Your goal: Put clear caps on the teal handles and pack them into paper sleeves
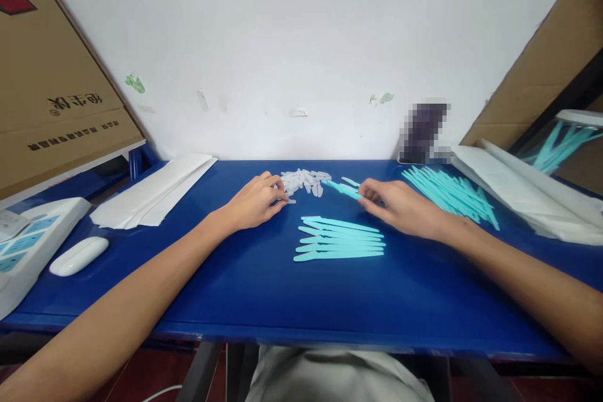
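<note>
My left hand is at the left edge of a pile of translucent blade caps, its thumb and fingers pinched on one small clear cap. To the right, my right hand grips a turquoise eyebrow razor by its handle, the thin end pointing left toward the pile. Another turquoise stick shows just beyond those fingers; whether it is held too, I cannot tell. Nearer to me, several turquoise razors lie side by side in a row, roughly parallel.
Many turquoise razors are heaped right of my right hand. White paper or plastic sheets lie left, with more sheets at right. A white mouse rests on the blue table. Cardboard boxes and a white wall bound the space.
</note>
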`<action>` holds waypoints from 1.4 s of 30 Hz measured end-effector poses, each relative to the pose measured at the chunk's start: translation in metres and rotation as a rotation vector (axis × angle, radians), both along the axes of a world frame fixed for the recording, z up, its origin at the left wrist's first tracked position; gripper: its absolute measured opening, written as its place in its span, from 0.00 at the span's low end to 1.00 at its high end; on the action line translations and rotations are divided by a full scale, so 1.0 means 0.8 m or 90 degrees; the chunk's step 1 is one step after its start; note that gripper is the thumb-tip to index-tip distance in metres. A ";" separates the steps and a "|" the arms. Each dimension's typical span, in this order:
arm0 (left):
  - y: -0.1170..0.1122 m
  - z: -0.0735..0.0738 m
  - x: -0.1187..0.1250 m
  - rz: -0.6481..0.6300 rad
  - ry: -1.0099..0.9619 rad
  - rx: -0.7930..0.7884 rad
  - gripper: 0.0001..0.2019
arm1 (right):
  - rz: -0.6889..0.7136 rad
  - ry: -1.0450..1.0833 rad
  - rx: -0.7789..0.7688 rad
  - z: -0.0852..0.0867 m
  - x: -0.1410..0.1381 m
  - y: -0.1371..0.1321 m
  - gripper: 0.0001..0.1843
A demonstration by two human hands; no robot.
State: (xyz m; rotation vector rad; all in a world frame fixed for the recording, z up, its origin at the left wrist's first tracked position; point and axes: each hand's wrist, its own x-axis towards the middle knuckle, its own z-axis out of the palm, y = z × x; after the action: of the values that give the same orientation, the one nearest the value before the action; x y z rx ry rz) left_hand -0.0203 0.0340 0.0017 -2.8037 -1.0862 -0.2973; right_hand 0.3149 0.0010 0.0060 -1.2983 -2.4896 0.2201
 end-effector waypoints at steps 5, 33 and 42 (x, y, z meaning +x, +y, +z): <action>-0.002 0.003 -0.003 -0.009 -0.001 -0.003 0.12 | 0.004 0.096 0.066 -0.012 -0.001 0.002 0.18; -0.005 -0.005 0.007 -0.020 -0.194 -0.160 0.13 | -0.045 0.022 0.028 -0.011 0.001 -0.001 0.22; -0.006 -0.002 0.007 -0.045 -0.172 -0.150 0.12 | -0.042 0.045 0.059 -0.014 0.001 0.006 0.19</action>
State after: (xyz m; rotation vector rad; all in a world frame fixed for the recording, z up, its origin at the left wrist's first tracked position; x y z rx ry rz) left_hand -0.0144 0.0288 -0.0001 -3.0829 -1.1428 -0.6088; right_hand 0.3157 0.0054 -0.0049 -1.3087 -2.3652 0.1315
